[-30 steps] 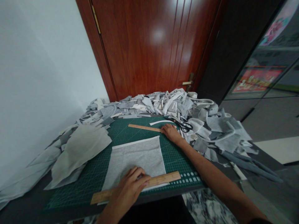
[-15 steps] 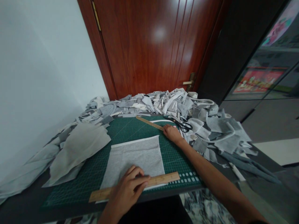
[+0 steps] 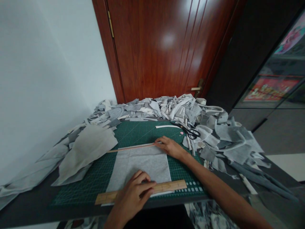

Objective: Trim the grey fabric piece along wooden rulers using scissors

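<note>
A light grey piece of fabric (image 3: pixel 145 163) lies flat on a green cutting mat (image 3: pixel 135 131). Across its near edge rests a wooden ruler (image 3: pixel 170 185), gripped and pressed down by my left hand (image 3: pixel 133 194) with bent fingers. My right hand (image 3: pixel 170 147) pinches the right end of a second, thinner-looking wooden ruler (image 3: pixel 135 147). That ruler runs along the fabric's far edge, seen nearly edge-on, and its left end sticks out past the fabric. My right fingertips are at the fabric's far right corner.
Black-handled scissors (image 3: pixel 192 133) lie at the mat's far right, by a narrow white strip (image 3: pixel 166 126). Grey fabric scraps (image 3: pixel 154 108) are heaped along the back and right. Larger pale grey pieces (image 3: pixel 88 149) overlap the mat's left side. A wooden door (image 3: pixel 154 47) stands behind.
My right hand has brought the second ruler nearer and leftward, from the far part of the mat to the fabric's far edge. My left hand keeps its place on the near ruler.
</note>
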Demonstrator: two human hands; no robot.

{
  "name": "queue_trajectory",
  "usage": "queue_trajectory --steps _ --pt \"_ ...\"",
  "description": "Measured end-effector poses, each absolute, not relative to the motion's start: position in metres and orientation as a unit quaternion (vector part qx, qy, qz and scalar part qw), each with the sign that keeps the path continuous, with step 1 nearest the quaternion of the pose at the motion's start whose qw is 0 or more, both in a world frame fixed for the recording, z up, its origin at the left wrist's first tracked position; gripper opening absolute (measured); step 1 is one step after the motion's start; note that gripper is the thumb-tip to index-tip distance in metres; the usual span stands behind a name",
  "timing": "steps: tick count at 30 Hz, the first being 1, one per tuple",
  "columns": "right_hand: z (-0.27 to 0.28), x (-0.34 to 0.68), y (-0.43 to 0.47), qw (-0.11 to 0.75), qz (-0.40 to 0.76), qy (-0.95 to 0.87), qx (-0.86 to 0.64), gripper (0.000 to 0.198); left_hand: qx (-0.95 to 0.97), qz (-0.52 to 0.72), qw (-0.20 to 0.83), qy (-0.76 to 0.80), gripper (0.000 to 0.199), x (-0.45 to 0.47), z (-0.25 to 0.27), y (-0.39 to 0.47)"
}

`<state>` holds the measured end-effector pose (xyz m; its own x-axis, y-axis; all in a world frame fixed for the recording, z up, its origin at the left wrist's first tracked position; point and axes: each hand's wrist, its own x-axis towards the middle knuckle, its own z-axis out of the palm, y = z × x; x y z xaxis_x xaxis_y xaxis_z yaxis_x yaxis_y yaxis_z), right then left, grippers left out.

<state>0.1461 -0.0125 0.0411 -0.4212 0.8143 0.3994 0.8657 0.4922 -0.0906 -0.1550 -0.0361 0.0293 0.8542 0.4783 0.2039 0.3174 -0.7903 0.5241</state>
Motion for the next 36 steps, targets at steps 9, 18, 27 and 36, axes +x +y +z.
queue_trajectory --steps 9,18,27,36 --pt "0.041 0.136 -0.02 0.127 -0.069 -0.842 -0.519 0.038 0.932 0.154 0.249 0.212 0.032 -0.156 0.031 -0.037" --pt "0.033 0.104 -0.004 0.157 -0.017 -0.853 -0.497 0.031 0.931 0.16 0.255 0.208 0.034 -0.156 0.028 -0.035" --pt "0.025 0.074 0.018 0.241 0.016 -0.819 -0.521 0.017 0.931 0.143 0.259 0.215 0.026 -0.156 0.033 -0.038" --pt "0.028 0.081 0.027 0.223 0.006 -0.765 -0.604 0.018 0.931 0.172 0.257 0.196 0.026 -0.155 0.03 -0.037"
